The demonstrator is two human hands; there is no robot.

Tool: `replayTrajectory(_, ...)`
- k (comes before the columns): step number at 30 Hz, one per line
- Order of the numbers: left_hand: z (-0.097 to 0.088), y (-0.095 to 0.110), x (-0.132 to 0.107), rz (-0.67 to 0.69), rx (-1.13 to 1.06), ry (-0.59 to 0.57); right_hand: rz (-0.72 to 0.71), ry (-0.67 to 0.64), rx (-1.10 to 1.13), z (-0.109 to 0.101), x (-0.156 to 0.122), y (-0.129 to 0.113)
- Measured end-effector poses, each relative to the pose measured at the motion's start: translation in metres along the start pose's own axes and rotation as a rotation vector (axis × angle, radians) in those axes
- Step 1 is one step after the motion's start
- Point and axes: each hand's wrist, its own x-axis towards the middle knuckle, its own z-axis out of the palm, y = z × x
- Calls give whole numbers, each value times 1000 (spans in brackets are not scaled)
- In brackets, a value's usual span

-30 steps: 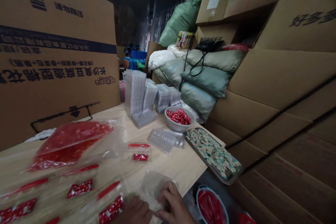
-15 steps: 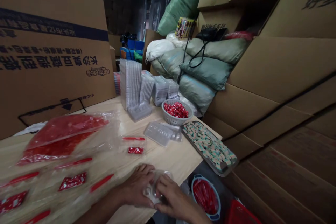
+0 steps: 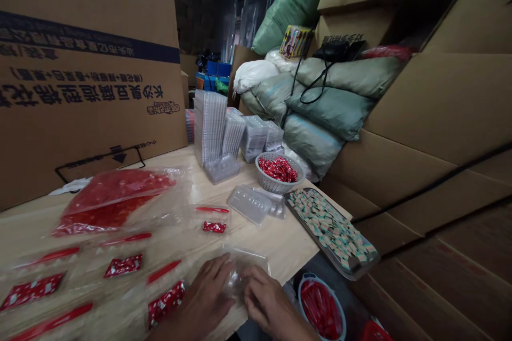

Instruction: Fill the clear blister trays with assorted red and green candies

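Note:
Both my hands rest at the near edge of a wooden table (image 3: 280, 242). My left hand (image 3: 208, 298) and my right hand (image 3: 266, 303) close their fingers on a clear plastic tray (image 3: 246, 269) lying between them. To the left lie clear bags, each with a red packet (image 3: 124, 265) and a red stick (image 3: 164, 272). One more such bag with a small red packet (image 3: 214, 227) lies beyond my hands.
A large bag of red pieces (image 3: 112, 200) lies at the left. Stacks of clear trays (image 3: 210, 128), a grey basket of red packets (image 3: 279, 173), loose trays (image 3: 250, 203) and a tray of small tiles (image 3: 332, 230) stand further back. Cardboard boxes (image 3: 80, 74) and sacks (image 3: 320, 112) surround the table. A bucket (image 3: 322, 309) sits below.
My hands have come up from the bottom edge onto the clear tray and keep working it; the view has tilted and shifted slightly. Nothing else on the table has moved.

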Motion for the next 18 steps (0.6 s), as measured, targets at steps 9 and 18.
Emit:
replayTrajectory(9,15,38,12,-363,-1055,381,-77,334,187,-9,2,-14)
replayTrajectory(18,-17,60,-8,-413,-1903,298,-22,744,441,75,35,-69)
